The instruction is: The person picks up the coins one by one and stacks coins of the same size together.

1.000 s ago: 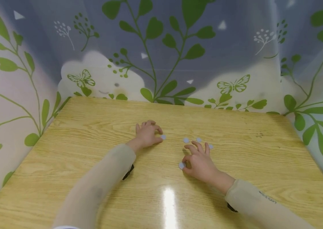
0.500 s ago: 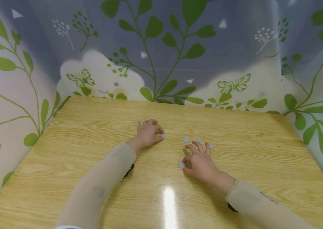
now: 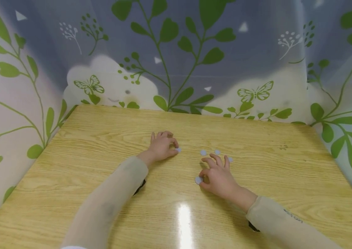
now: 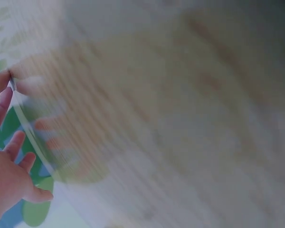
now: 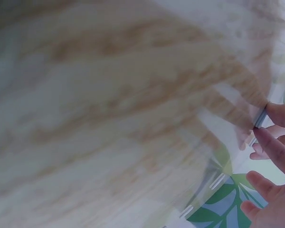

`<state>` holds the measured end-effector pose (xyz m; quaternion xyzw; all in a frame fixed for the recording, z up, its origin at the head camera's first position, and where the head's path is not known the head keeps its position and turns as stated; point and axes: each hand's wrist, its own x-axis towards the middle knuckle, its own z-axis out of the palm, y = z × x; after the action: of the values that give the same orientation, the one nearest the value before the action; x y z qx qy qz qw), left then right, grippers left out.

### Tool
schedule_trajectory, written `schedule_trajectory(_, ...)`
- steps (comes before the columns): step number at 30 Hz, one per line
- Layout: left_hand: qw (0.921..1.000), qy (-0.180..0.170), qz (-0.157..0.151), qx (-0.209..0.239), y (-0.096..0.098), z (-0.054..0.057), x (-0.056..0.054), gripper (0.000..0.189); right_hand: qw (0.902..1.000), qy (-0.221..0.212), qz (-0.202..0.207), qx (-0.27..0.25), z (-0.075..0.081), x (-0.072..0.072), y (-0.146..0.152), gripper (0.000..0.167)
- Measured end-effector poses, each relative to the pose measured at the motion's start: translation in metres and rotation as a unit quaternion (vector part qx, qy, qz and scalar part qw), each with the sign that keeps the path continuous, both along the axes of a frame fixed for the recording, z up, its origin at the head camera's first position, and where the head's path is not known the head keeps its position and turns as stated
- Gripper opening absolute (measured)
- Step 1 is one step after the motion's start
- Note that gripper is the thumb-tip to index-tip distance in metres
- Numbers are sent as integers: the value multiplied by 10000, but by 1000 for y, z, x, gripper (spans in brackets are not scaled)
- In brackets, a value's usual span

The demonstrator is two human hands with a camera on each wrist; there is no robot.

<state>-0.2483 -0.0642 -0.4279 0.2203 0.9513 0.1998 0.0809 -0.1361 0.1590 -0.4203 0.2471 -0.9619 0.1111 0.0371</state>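
Observation:
In the head view my left hand (image 3: 162, 146) is low over the wooden table, thumb and index finger pinching a small pale grey-blue disc (image 3: 178, 150). That disc (image 4: 12, 84) appears edge-on in the left wrist view. Nearer to me and to the right, my right hand (image 3: 218, 178) pinches a similar disc (image 3: 198, 180) by its edge. In the right wrist view this disc (image 5: 260, 117) stands on edge between thumb and index finger. The other fingers of both hands are spread apart.
Beyond my right fingers lie three more pale discs: a left one (image 3: 203, 152), a middle one (image 3: 217, 151) and a right one (image 3: 230, 159), partly behind a finger. The wooden table (image 3: 101, 121) meets a leaf-patterned cloth wall (image 3: 182, 69) at the back and sides.
My left hand has shifted very slightly to the right, its disc still pinched. The right hand and the three loose discs look unmoved.

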Motion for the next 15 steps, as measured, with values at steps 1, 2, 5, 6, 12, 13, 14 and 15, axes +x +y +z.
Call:
schedule_trajectory(1, 10000, 13, -13, -11, -1, 0, 1, 17, 10000, 15, 5, -10, 0, 0, 0, 14)
schedule_trajectory(2, 10000, 23, -30, -17, -1, 0, 2, 18, 10000, 26, 9, -15, 0, 0, 0, 14)
schedule_trajectory(5, 10000, 46, -64, -29, -4, 0, 5, 17, 10000, 45, 20, -38, 0, 1, 0, 13)
schedule_trajectory(6, 10000, 57, -79, -18, -5, 0, 6, 17, 10000, 45, 24, -45, 0, 1, 0, 13)
schedule_trajectory(12, 9998, 62, -154, 76, -10, -2, 14, 16, 10000, 34, 34, -38, -1, 0, 0, 13)
schedule_trajectory(13, 9998, 50, -167, 95, -10, -2, 15, 16, 10000, 26, 37, -47, 0, 1, 0, 13)
schedule_trajectory(14, 9998, 32, -185, 92, -11, -2, 17, 16, 10000, 15, 42, -55, 0, 1, 0, 13)
schedule_trajectory(15, 9998, 8, -194, 105, -11, -2, 18, 15, 10000, 5, 42, -48, 0, 0, 0, 13)
